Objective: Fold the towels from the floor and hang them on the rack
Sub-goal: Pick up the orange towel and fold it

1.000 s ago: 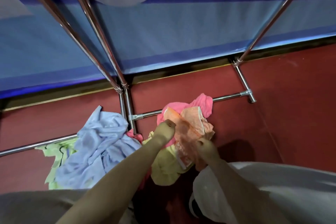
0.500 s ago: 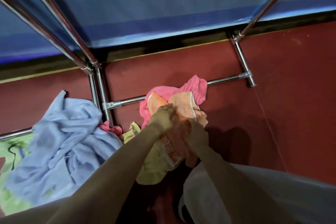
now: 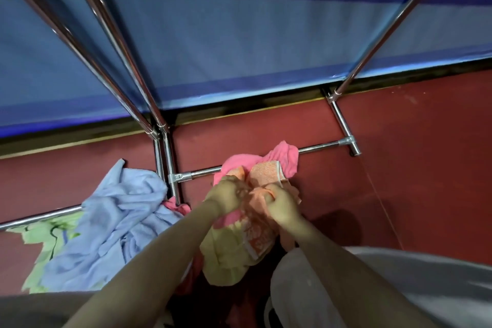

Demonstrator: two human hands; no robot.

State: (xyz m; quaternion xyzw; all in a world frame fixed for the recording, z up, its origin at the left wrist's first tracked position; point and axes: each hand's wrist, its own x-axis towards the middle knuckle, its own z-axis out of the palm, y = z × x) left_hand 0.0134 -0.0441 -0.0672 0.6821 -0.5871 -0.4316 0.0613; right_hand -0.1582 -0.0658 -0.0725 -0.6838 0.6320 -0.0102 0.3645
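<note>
Both hands are grasping the orange towel (image 3: 263, 176). The left hand (image 3: 226, 196) and right hand (image 3: 283, 208) are bunching it over the pink towel (image 3: 286, 156).

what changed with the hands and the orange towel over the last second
The left hand and right hand closed in toward each other and now both grip the orange towel, bunching it. The blue towel, pink towel and yellow towel stay on the floor.

Crumpled orange towel (image 3: 266, 176) atop floor pile, rack (image 3: 319, 147) behind
</note>
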